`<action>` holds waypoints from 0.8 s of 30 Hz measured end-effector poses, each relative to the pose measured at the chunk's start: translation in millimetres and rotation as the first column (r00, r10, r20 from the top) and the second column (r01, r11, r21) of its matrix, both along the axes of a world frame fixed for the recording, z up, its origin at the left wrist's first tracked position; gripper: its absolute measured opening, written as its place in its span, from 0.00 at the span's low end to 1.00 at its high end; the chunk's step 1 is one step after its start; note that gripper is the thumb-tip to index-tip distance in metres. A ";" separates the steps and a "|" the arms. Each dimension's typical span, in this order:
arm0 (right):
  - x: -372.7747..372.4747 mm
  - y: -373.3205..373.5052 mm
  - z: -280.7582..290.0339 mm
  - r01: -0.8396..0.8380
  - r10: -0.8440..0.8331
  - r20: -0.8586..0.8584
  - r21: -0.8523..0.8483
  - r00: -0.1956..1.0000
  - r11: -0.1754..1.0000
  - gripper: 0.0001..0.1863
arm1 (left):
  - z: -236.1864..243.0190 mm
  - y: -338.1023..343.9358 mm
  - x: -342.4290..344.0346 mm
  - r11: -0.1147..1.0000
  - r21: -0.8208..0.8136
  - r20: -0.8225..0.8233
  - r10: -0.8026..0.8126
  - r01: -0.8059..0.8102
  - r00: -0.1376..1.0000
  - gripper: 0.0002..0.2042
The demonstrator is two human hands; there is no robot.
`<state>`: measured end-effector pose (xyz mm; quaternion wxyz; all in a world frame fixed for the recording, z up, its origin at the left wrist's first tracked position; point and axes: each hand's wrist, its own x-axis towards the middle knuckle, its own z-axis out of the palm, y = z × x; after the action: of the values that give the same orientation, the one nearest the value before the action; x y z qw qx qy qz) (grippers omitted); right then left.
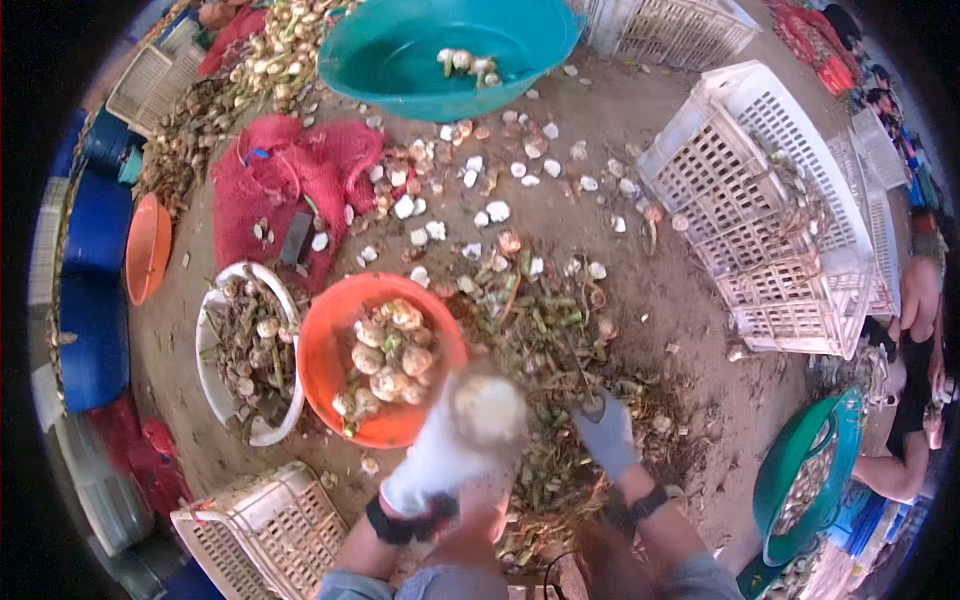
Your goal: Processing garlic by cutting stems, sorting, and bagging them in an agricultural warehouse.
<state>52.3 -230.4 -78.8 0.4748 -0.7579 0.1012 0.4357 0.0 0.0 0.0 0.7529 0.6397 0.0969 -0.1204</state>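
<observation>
My left hand [430,465], in a white glove and blurred by motion, is closed on a round pale bulb [490,408] with a white face turned up. Right of it, my gloved right hand [607,438] is closed on a thin knife [576,368] whose dark blade points away from me over the trimmings. An orange basin [318,352] beside my left hand holds several bulbs [400,358] with brownish skins. Between and beyond my hands spreads a heap of green and brown stalk trimmings [535,340].
A white tub [207,365] of stalks stands left, near a red mesh sack [245,190]. A large teal basin [350,75] is at the far side. White crates [700,190] stand right, another crate [250,530] lower left. A green basin [770,490] and another person [905,400] are at right.
</observation>
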 end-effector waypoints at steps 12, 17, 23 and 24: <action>-4.5 61.4 70.6 -0.030 -0.072 0.556 0.173 0.828 0.984 0.12 | -6.7 5.7 -8.7 0.978 -0.179 -0.303 -0.161 0.110 0.939 0.39; -12.1 43.3 56.5 -0.129 0.025 0.859 0.048 0.511 0.990 0.17 | -13.2 8.2 -2.6 0.768 0.635 0.032 -0.125 0.076 0.992 0.26; -18.1 13.3 -5.2 -0.201 0.296 0.306 -0.305 0.905 0.931 0.24 | -9.9 30.7 -8.4 0.544 0.811 0.277 -0.036 -0.214 0.960 0.21; -15.2 7.8 -12.2 -0.164 0.259 0.398 -0.257 0.880 0.952 0.23 | -11.2 48.8 -8.7 0.470 0.875 0.129 0.008 -0.118 0.992 0.21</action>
<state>37.1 -222.6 -91.0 0.3496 -0.8883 -0.0427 0.2949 -8.7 48.8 -11.2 0.3255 0.9368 0.1281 0.0086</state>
